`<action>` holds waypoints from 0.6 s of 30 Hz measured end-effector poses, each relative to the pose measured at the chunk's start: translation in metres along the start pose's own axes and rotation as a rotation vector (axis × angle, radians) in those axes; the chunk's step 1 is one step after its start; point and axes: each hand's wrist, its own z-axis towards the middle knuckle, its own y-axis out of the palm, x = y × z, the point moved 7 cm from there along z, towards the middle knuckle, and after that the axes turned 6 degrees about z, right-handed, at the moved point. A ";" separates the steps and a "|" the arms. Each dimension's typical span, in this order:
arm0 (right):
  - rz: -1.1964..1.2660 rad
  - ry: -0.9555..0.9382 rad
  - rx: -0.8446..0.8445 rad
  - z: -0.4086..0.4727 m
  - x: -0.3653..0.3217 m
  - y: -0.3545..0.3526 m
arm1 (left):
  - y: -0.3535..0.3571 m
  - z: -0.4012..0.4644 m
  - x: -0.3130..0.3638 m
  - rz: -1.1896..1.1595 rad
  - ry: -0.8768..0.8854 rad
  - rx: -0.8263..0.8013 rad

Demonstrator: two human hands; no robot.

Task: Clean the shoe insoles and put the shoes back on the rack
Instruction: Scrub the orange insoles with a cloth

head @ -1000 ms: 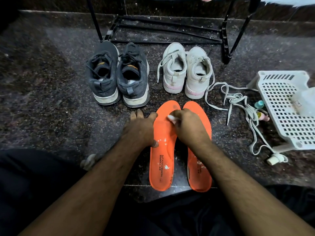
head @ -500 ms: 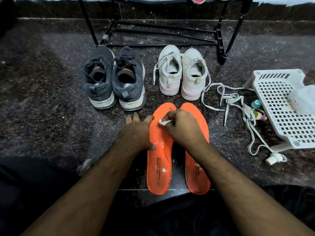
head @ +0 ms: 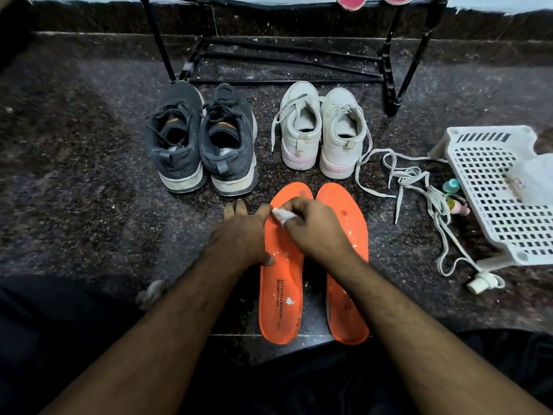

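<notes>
Two orange insoles lie side by side on the dark stone floor, the left insole [head: 281, 295] and the right insole [head: 347, 235], both flecked with white specks. My left hand [head: 239, 238] rests flat on the floor and the left insole's edge, fingers straight, thumb on the insole. My right hand [head: 314, 229] pinches a small white wipe [head: 282, 214] against the toe part of the left insole. Behind the insoles stand a pair of grey sneakers [head: 203, 142] and a pair of white sneakers [head: 323, 133], heels toward me.
A black metal shoe rack [head: 287, 58] stands at the back, with pink shoe tips at its top. Loose white laces [head: 419, 187] trail to the right. A white plastic basket [head: 502, 193] lies at the far right with small bottles [head: 454, 202] beside it.
My right hand with the wipe has shifted slightly left and toward me along the toe of the left insole. The left hand stays in place. The camera has tilted up a little.
</notes>
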 end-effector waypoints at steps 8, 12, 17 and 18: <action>-0.273 -0.041 -0.030 0.007 0.010 -0.009 | -0.002 -0.004 0.000 0.005 -0.009 -0.007; -0.268 -0.129 -0.153 -0.005 -0.007 0.018 | -0.004 -0.005 0.001 0.017 0.010 0.017; -0.004 -0.027 -0.091 -0.002 -0.004 0.007 | -0.004 -0.006 0.001 0.008 0.010 0.001; -0.013 -0.013 -0.020 0.003 -0.001 -0.004 | -0.003 -0.006 0.001 0.005 0.010 -0.002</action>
